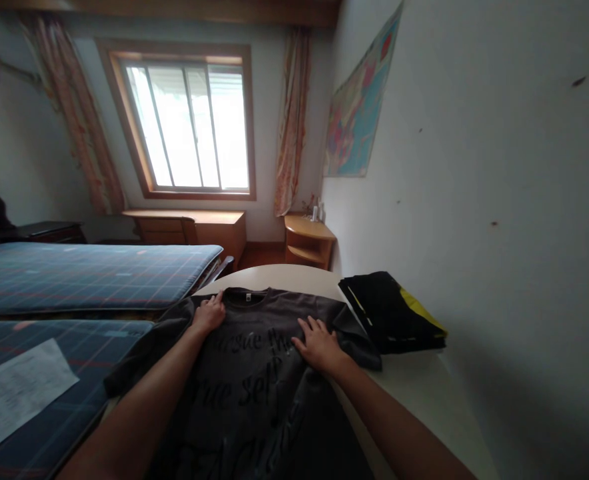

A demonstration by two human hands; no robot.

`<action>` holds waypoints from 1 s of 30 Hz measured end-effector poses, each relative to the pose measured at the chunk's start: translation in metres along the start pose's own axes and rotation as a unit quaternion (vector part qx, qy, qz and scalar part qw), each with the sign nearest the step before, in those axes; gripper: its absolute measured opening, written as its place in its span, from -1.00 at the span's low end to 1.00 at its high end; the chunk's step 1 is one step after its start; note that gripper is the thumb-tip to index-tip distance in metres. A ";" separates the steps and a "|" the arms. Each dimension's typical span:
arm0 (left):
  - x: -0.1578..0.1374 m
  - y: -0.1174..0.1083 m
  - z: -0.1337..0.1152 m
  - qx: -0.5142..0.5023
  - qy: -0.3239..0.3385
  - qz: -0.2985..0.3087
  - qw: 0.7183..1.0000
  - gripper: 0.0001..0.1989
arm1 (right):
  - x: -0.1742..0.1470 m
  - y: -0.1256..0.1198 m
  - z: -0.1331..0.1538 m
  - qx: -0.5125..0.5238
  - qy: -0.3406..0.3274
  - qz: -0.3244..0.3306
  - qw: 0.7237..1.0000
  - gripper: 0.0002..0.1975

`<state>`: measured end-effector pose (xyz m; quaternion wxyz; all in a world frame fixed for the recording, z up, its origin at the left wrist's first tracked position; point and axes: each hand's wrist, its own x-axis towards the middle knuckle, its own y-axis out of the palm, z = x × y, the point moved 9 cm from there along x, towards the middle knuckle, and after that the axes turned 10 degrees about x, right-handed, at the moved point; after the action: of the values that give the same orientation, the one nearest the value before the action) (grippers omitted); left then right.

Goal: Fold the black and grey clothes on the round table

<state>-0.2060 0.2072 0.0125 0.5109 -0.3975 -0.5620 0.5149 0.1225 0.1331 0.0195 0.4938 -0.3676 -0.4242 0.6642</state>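
Observation:
A dark grey T-shirt (244, 363) with black lettering lies spread face up on a pale round-edged table (294, 272), its collar pointing away from me. The neckline and a small white label show at the far end. My left hand (209, 313) rests on the shirt just left of the collar, fingers stretched forward on the cloth. On the right chest, beside the printing, my right hand (319, 345) lies flat with its fingers spread. Both forearms cover part of the shirt, and its lower hem runs out of view.
A folded stack of black and yellow clothes (387, 310) sits on the table at right, near the white wall (499, 167). Plaid mattresses (99, 273) stand at left, with a printed paper sheet (22, 393) on the nearer one. Desks (219, 230) line the window wall.

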 end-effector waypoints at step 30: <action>-0.022 -0.016 -0.040 0.004 -0.020 0.010 1.000 -0.46 | 0.061 -0.022 0.027 -0.033 -0.096 -0.139 0.985 -0.64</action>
<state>-0.1622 0.1898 0.0222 0.4962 -0.3909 -0.5656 0.5301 0.0905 0.1897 0.0456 0.5257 -0.2564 -0.5380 0.6070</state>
